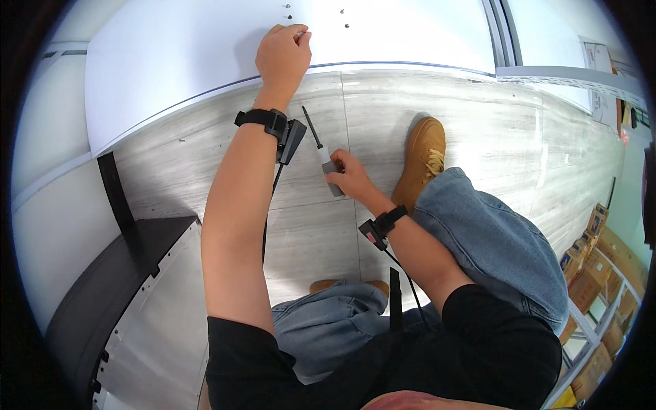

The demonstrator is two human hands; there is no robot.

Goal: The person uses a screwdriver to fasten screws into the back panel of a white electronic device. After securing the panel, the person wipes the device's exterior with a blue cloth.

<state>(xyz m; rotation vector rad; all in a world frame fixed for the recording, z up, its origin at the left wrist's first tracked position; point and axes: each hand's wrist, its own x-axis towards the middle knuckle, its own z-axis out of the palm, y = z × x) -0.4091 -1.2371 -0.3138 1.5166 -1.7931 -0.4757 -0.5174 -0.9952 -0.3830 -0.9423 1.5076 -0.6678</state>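
1. Screwdriver [323, 154]: two-tone grey handle [335, 188], dark shaft [311, 124].
2. Screws [290, 17]: dark.
3. Panel [171, 55]: white.
4. Floor tiles [492, 137]: pale grey, streaky wood-grain pattern.
5. Lace-up shoe [418, 150]: tan, yellowish laces [434, 164].
6. Jeans [478, 232]: faded blue.
7. T-shirt [478, 355]: black.
8. Wrist units [292, 142]: black, right one with red patch [371, 237].
9. Cardboard boxes [585, 290]: brown.

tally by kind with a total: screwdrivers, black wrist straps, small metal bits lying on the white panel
screwdriver: 1
black wrist straps: 2
small metal bits lying on the white panel: 4
total: 7
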